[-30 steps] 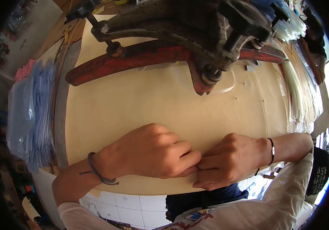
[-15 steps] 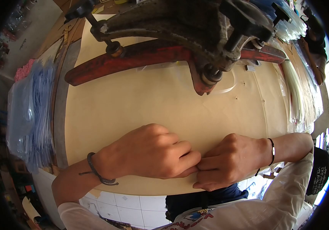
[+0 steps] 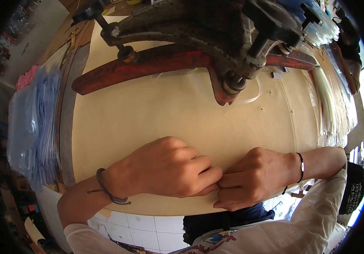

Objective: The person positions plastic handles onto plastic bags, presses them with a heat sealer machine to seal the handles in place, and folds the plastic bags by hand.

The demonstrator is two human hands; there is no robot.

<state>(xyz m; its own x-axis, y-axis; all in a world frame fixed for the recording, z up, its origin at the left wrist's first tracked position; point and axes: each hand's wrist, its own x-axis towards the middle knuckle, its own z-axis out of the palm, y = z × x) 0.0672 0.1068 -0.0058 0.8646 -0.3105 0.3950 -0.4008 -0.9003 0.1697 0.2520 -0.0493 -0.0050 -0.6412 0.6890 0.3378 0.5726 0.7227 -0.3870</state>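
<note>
Tan paper covers the counter [image 3: 156, 110] under a rusty red press arm [image 3: 148, 67]; left hand [image 3: 165, 169] and right hand [image 3: 254, 178] meet curled, fingertips pressed together at its near edge.

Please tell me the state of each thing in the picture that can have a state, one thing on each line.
left hand: fingers curled, resting on the table, fingertips meeting the other hand.
right hand: fingers curled, on the table edge.
press machine: red bar raised above the table.
beige table: flat.
plastic bags: stacked at the left.
</note>
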